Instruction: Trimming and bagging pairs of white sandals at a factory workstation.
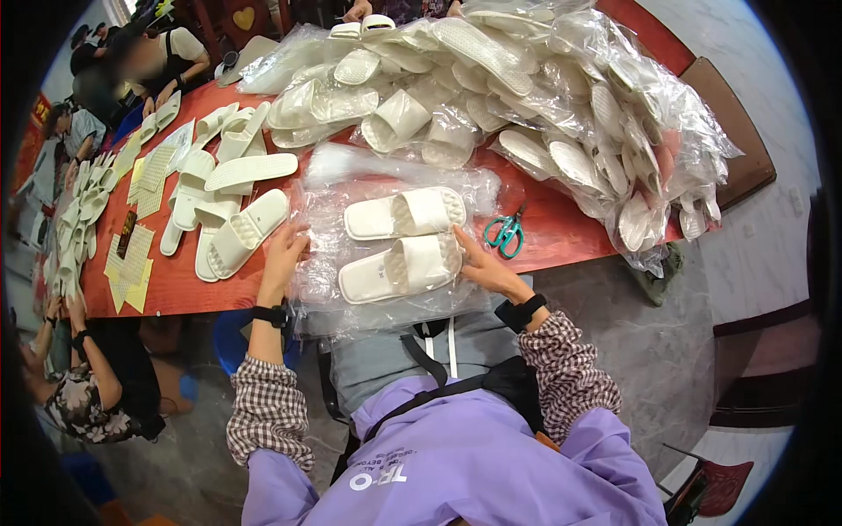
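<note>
Red bench runs across the top of the view, grey marbled floor below it; a big heap of bagged white slippers crowds the far right side; loose white slippers lie in rows at the left, with yellow paper sheets beside them; teal scissors sit on the bare red top just right of centre; other people sit along the left edge and at the far end.

Front and centre, a pair of white slippers lies on a stack of clear plastic bags, one slipper behind the other, toes pointing right.

Left hand reaches in from the lower left, wrist banded in black, fingers curled on the left edge of the plastic; the grip looks loosely closed on the film, though how firmly I cannot tell.

Right hand comes in from the lower right, fingers stretched flat and spread, tips touching the toe end of the nearer slipper; an open grip, pressing rather than clasping; both forearms in checked sleeves.
</note>
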